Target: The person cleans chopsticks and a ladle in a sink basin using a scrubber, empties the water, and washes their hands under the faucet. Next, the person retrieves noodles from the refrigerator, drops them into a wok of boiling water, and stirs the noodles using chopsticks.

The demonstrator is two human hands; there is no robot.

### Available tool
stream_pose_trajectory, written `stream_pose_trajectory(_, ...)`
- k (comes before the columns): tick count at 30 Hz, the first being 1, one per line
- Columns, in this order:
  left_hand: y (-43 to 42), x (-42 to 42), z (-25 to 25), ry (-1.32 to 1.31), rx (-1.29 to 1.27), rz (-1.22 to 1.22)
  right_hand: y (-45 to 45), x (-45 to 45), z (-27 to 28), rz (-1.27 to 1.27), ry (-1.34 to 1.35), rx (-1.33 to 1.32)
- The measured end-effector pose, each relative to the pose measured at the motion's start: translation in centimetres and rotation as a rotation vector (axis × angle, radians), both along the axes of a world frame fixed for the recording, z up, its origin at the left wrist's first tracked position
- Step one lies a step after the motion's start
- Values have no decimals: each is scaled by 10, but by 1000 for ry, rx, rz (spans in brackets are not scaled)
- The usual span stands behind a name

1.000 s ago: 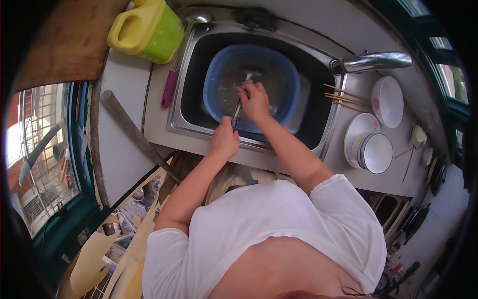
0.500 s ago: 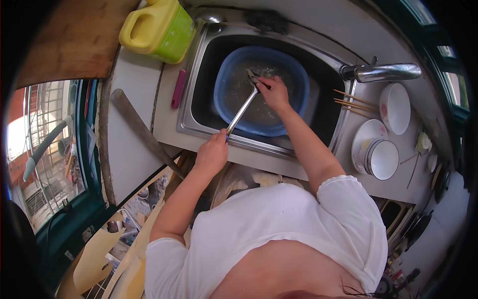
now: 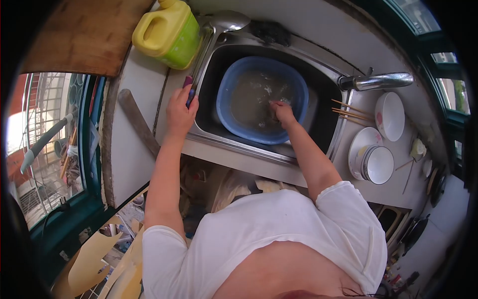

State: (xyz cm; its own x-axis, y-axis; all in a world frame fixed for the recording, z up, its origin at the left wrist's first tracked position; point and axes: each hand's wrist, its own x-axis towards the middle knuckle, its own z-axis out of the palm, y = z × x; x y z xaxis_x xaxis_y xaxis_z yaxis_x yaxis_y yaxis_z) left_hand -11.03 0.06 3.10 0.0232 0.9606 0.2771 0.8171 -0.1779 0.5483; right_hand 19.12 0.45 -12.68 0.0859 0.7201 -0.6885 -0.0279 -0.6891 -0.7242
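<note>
My left hand [image 3: 180,112] is closed round the dark blue grip of a long-handled metal cooking utensil [image 3: 230,21] at the sink's left rim. The utensil's broad, shiny, rounded head lies at the back corner of the sink. Beside its grip shows a purple handle [image 3: 187,81], partly covered by my fingers. My right hand [image 3: 282,113] is over the right side of a blue basin [image 3: 230,127], fingers drawn together at the murky water [image 3: 251,94]. Whatever they pinch is too indistinct to name. The basin stands in the dark sink [image 3: 318,119].
A yellow-green jug [image 3: 169,35] stands at the back left. The faucet [image 3: 383,80] is on the right, near chopsticks [image 3: 353,112], a bowl [image 3: 390,117] and stacked bowls [image 3: 378,164] on a plate [image 3: 354,154]. A long grey bar [image 3: 137,122] lies on the left.
My left hand has carried the metal utensil from over the basin to the sink's left rim. My right hand has let go of its head and moved lower in the basin.
</note>
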Motion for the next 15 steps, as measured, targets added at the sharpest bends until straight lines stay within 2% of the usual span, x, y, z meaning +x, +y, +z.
stream_pose_trajectory(4, 45, -40, -21, 116, 91, -80, -6, 5, 0, 104, -72, 1)
stream_pose_trajectory(9, 59, -58, -39, 181, -31, -44, 16, 9, -8, 26, -155, 32)
stream_pose_trajectory(12, 57, -59, -43, 269, -98, 13, 10, -8, -32, 311, -1062, 634)
stream_pose_trajectory(15, 54, -57, -46, 281, -175, 76, 16, -15, -71, 505, -920, 411)
